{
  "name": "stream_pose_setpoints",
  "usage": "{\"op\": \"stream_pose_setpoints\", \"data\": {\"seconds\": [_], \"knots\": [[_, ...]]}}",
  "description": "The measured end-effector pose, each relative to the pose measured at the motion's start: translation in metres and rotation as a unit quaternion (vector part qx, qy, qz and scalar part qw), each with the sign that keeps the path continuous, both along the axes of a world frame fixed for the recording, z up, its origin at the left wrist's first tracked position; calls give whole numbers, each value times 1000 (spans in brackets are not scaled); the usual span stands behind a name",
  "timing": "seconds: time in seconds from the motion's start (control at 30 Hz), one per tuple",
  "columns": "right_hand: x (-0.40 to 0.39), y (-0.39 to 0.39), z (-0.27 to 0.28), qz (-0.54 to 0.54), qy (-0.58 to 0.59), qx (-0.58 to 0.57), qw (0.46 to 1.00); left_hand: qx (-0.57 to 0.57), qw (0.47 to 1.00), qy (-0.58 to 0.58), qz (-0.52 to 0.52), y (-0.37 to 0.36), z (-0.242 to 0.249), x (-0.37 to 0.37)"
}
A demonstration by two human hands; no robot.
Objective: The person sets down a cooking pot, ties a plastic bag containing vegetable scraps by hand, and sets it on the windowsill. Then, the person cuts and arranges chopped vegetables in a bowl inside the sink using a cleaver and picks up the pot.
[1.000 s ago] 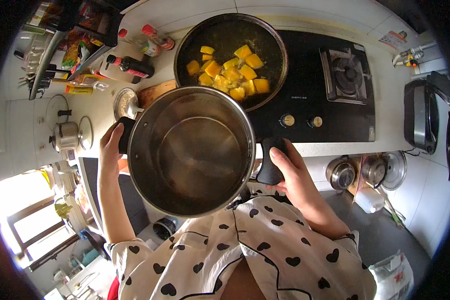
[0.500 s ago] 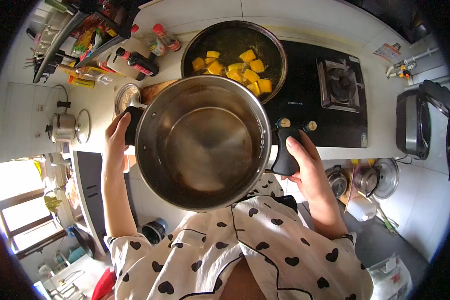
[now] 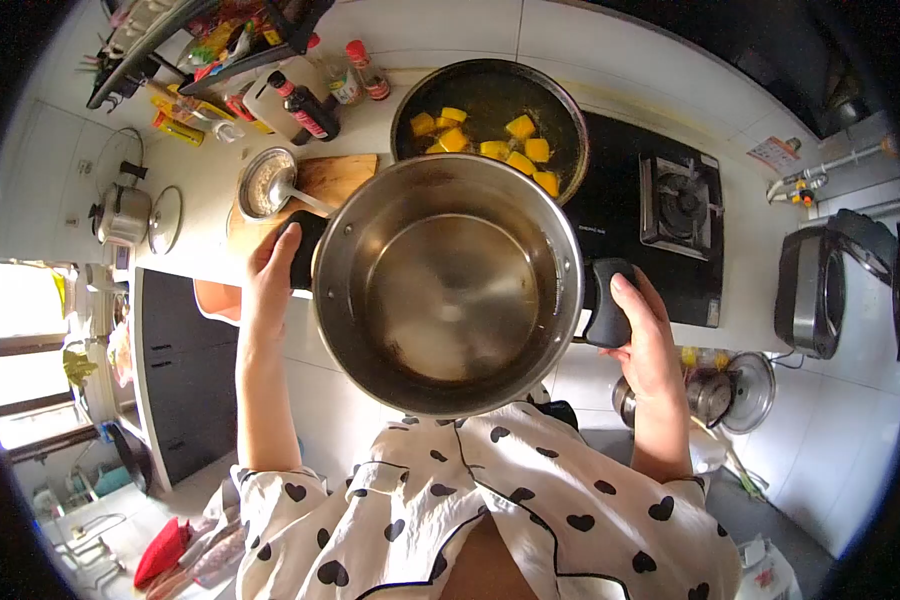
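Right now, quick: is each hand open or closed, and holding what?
Left hand: closed, holding the left black handle of the metal pot.
Right hand: closed, holding the pot's right black handle.

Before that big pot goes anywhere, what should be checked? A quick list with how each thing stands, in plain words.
1. Left hand on its pot handle: ok, gripping it.
2. Right hand on the opposite handle: ok, thumb on top.
3. Pot free of liquid: cannot tell; the shiny bottom could be bare metal or clear liquid.
4. Burner off under the pan of yellow pieces: cannot tell, hidden.
5. Wooden board unobstructed: not ok, a metal utensil handle crosses it.
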State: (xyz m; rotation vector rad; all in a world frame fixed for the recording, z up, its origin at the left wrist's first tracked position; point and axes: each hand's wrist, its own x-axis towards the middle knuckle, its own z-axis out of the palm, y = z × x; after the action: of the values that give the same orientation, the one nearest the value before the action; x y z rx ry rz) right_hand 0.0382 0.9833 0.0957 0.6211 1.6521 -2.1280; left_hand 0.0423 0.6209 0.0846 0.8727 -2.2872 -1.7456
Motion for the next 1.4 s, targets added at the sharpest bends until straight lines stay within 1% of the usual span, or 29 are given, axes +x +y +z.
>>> {"op": "stream_pose_setpoints", "data": {"seconds": [0.03, 0.1, 0.2, 0.3, 0.33, 0.4, 0.43, 0.6, 0.73, 0.83, 0.9, 1.07, 1.2, 1.3, 1.33, 1.4], "knots": [[1, 0, -2, -5, 1, 7, 1000, 15, 999, 33, -17, -5, -8, 2], [3, 2, -1, 22, 24, 9, 999, 27, 999, 38, -19, -6, -9, 7], [12, -12, 10, -9, 27, 50, 998, 58, 997, 47, -23, -5, -2, 15], [25, -26, 11, -26, 46, 50, 997, 68, 996, 47, -29, -14, 0, 26], [29, -32, 13, -36, 44, 60, 997, 88, 993, 51, -55, -21, 1, 30], [39, -47, 14, -60, 35, 79, 994, 105, 991, 51, -68, -37, -1, 36], [45, -49, 7, -42, 47, 70, 996, 122, 988, 58, -77, -47, -5, 41], [78, -101, 17, -117, 32, 116, 986, 117, 986, 71, -92, -96, -8, 68], [106, -141, 23, -91, 38, 114, 989, 150, 979, 93, -98, -134, 1, 97], [126, -168, 18, -75, 45, 99, 991, 170, 979, 85, -76, -163, 6, 119], [137, -191, 14, -80, 38, 79, 993, 165, 978, 98, -81, -183, 7, 135], [153, -238, 12, -52, 25, 95, 994, 175, 977, 106, -62, -229, 6, 167], [153, -270, 9, -22, 15, 90, 996, 165, 980, 100, -46, -264, 2, 184], [143, -290, 11, 0, 3, 92, 996, 155, 981, 120, -7, -277, 1, 186], [139, -293, 8, 19, 7, 83, 996, 132, 984, 116, 15, -282, -2, 185], [129, -304, 11, 38, 12, 69, 997, 144, 983, 114, 17, -293, 0, 183]]}}
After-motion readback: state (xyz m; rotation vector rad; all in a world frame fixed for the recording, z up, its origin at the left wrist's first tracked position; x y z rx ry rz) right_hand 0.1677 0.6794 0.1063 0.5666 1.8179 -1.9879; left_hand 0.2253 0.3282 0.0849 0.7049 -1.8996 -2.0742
